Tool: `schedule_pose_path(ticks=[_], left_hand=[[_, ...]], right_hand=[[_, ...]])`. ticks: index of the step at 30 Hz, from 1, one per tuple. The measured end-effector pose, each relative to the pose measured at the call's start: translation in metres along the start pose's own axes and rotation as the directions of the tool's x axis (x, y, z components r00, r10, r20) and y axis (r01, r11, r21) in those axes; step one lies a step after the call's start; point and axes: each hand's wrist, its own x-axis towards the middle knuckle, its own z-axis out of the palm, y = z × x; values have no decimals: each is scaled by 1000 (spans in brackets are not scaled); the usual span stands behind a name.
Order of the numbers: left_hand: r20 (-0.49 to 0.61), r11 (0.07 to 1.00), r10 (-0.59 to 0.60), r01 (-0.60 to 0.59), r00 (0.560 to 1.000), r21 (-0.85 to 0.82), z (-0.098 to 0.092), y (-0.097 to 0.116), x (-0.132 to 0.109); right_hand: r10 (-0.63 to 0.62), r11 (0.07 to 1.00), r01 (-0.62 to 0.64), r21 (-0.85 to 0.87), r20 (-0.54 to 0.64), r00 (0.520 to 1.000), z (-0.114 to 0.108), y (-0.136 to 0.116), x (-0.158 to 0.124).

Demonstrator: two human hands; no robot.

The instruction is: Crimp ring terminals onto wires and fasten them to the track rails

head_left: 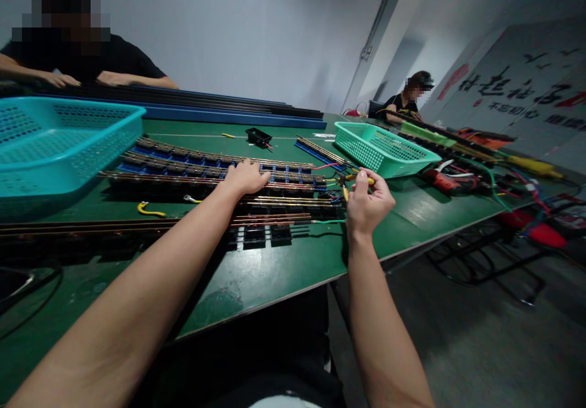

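The left edge crops the turquoise basket (105, 145), and the right hand (370, 205) partly hides the pliers (345, 193).

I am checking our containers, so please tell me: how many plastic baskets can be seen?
2: the blue basket at the picture's left edge, and the green basket just beyond the right hand. Others may be hidden farther back.

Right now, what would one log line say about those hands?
left hand: on metal rods | right hand: holding yellow-handled pliers near wires | green basket: beyond pliers
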Motion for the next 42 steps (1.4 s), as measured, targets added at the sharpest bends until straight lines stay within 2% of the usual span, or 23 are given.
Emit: schedule_pose_path(ticks=[7,15,19,23,26,29,30,33,35,37,39,42], left_hand=[[3,1000,-3,3,1000,2,-1,0,-1],[8,1000,-3,3,1000,1,-1,0,0],[15,1000,-14,14,1000,4,0,0,1],[17,1000,-7,7,1000,0,0,-1,2],[10,1000,4,-4,1000,-2,0,-1,2],[3,1000,5,-5,1000,-3,0,-1,1],[3,1000,3,-3,1000,-2,0,-1,0],[6,1000,-5,5,1000,1,0,0,0],[6,1000,-9,9,1000,4,0,0,1],[2,1000,-4,4,1000,3,0,0,1],[1,1000,0,0,1000,2,0,0,1],[3,1000,-1,1,1000,1,0,0,1]], right_hand=[[50,999,-51,9,27,998,-5,6,-1],[44,994,-44,-99,-1,999,-1,3,1],[30,977,-15,-214,68,997,2,3,7],[24,967,3,-256,103,994,1,0,11],[-30,955,79,-287,172,985,1,-4,9],[-140,926,241,-291,329,934,2,-7,3],[-173,912,301,-280,403,899,3,-7,0],[-234,862,453,-227,615,753,6,-4,-5],[-240,846,491,-209,673,700,6,-3,-7],[-234,853,479,-205,671,704,6,-4,-8],[-227,873,445,-201,640,734,5,-5,-8],[-187,914,339,-221,512,839,3,-9,-6]])
